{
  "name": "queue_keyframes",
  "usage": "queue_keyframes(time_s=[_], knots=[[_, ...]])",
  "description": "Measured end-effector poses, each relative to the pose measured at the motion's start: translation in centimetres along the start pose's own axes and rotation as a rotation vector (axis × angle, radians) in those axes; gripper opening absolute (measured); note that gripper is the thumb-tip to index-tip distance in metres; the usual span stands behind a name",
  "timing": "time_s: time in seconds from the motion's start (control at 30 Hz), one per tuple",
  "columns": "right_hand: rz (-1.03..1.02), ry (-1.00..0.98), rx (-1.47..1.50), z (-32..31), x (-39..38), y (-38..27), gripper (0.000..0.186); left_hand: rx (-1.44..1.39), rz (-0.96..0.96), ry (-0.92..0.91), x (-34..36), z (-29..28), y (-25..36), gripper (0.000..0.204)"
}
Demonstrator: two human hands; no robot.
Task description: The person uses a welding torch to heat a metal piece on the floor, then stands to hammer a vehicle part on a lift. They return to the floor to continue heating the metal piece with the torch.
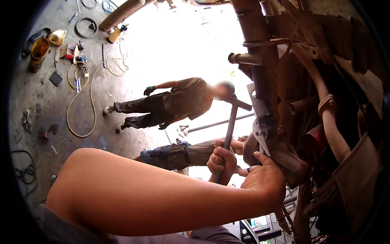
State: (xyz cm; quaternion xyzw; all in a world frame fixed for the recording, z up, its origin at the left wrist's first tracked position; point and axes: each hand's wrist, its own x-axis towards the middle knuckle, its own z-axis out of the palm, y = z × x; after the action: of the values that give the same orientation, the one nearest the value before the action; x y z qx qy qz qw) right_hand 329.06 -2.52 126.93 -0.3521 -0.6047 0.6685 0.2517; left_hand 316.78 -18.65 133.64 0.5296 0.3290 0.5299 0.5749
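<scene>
2 curled hands (222,162) grip a hammer (230,129) and silver pliers (259,133) (a hose (95,116) on stained concrete floor (42,101) beyond)

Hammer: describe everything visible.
The hammer is T-shaped: a thick, blunt-ended dark grey head set crosswise on a straight, slim handle of similar colour, apparently metal. It's raised, head uppermost in the picture, handle leaning slightly right. The right hand is wrapped around the lower handle. Whether the head touches the rusty parts beside it, I can't tell.
</scene>
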Motion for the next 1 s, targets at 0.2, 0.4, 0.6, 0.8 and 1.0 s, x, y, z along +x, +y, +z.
queue_keyframes(time_s=[0.2, 0.4, 0.6, 0.8, 1.0], knots=[[0.027, 0.024, 0.087, 0.7, -0.5, -1.4, 0.016, 0.136, -0.052, -0.07, 2.0, 0.9, 1.9, 0.1], [0.019, 0.119, 0.153, 1.6, -1.9, -1.4, 0.018, 0.07, -0.131, -0.155, 0.4, -2.4, 2.2, 0.089], [0.006, 0.224, 0.127, 1.4, -1.9, -0.5, 0.014, 0.212, 0.043, -0.214, -0.6, -6.3, 0.3, 0.08], [-0.034, 0.204, 0.122, 1.2, -1.2, -0.5, 0.014, 0.233, 0.084, -0.105, 0.1, -6.9, -2.4, 0.057], [-0.09, 0.206, 0.109, 0.2, -1.1, -0.7, 0.014, 0.303, 0.075, -0.154, 0.0, -8.1, -2.5, 0.044]])
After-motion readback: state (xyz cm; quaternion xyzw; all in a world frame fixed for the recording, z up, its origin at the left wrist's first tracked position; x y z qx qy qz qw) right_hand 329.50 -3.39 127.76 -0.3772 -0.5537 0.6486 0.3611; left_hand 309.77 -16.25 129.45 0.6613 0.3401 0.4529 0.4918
